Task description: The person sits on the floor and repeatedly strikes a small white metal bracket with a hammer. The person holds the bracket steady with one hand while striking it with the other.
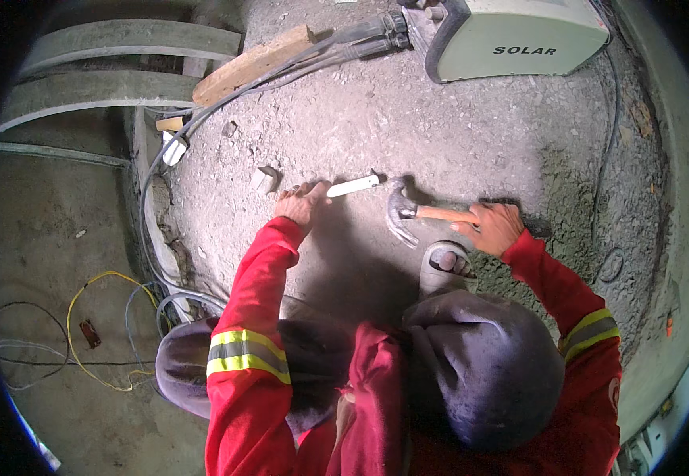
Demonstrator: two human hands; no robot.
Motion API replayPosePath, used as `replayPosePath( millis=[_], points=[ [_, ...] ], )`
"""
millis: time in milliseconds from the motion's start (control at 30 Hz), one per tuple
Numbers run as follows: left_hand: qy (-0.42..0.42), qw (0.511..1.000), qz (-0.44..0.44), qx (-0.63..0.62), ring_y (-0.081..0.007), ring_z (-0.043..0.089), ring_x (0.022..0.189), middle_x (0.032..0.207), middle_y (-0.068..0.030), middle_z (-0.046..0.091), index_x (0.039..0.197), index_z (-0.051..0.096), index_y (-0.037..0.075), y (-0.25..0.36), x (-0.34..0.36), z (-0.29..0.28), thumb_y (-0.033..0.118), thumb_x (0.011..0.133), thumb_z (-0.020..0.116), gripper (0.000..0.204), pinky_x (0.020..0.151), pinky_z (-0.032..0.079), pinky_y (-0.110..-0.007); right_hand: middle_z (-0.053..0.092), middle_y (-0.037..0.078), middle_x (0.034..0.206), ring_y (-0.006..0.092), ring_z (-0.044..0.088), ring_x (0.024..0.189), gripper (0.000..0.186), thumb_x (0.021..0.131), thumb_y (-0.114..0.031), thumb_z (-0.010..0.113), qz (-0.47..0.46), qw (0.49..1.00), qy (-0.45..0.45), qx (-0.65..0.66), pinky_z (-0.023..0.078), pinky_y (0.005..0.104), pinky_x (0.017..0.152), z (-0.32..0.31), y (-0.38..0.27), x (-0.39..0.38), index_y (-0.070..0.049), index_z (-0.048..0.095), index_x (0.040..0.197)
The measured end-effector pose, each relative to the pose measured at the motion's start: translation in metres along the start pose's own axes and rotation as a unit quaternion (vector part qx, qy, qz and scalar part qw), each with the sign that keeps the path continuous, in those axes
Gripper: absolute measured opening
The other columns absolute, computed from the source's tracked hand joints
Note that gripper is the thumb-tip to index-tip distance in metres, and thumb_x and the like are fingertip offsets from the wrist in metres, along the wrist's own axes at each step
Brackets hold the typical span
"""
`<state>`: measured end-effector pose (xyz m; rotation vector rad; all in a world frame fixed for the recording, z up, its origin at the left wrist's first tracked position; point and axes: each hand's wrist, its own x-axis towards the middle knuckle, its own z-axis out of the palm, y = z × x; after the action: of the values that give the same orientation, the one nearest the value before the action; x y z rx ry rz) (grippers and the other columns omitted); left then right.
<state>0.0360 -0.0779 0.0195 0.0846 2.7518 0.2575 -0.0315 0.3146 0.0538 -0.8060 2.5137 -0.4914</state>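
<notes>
My right hand (497, 227) is wrapped round the orange-brown handle of a claw hammer (402, 208). The hammer's metal head lies left of that hand, just above the ground, or on it; I cannot tell which. My left hand (301, 203) is closed at the near end of a short, flat white strip (352, 186). A small dark piece shows at the strip's far end, too small to make out. Between the strip and the hammer head is a narrow gap. A pale, chipped block (264, 180) lies on the ground just left of my left hand.
A pale green machine box (519, 40) stands at the far right, with thick cables (360, 44) running left. Beside them lies a wooden plank (253, 63). Curved concrete steps (114, 87) drop away at left, near a yellow cable loop (71, 341). My sandalled foot (446, 262) is below the hammer.
</notes>
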Motion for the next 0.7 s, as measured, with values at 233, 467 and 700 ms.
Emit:
replayPosePath(
  millis=[233,467,700],
  points=[
    [-0.114,0.976,-0.043,-0.183,-0.0368,0.061,0.091,0.102,-0.0159,0.062,0.118,0.051,0.019,-0.011,0.014,-0.003,0.032,0.091,0.048,0.03,0.076,0.049,-0.042,0.059,0.016,0.06,0.0359,0.058,0.055,0.049,0.083,-0.052,0.053,-0.233,0.965,0.044,0.112,0.044,0.0486,0.055,-0.023,-0.019,0.02,-0.004,0.061,0.074],
    [-0.057,0.976,0.075,-0.197,-0.0355,0.062,0.089,0.099,-0.0135,0.064,0.118,0.051,0.022,-0.043,0.026,0.016,0.028,0.089,0.052,0.03,0.074,0.049,-0.042,0.059,0.02,0.061,0.0401,0.058,0.055,0.059,0.086,-0.057,0.043,-0.078,0.994,-0.07,0.008,0.045,0.0487,0.053,-0.019,-0.026,0.057,-0.003,0.062,0.068],
    [-0.063,0.996,0.052,-0.029,-0.0371,0.062,0.083,0.097,-0.0106,0.063,0.117,0.051,0.027,-0.017,0.028,-0.019,0.027,0.087,0.052,0.03,0.07,0.047,-0.047,0.06,0.017,0.06,0.0343,0.06,0.054,0.05,0.085,-0.053,0.05,-0.252,0.966,-0.038,0.046,0.046,0.0453,0.051,-0.031,-0.008,0.053,-0.007,0.066,0.075]
  ],
)
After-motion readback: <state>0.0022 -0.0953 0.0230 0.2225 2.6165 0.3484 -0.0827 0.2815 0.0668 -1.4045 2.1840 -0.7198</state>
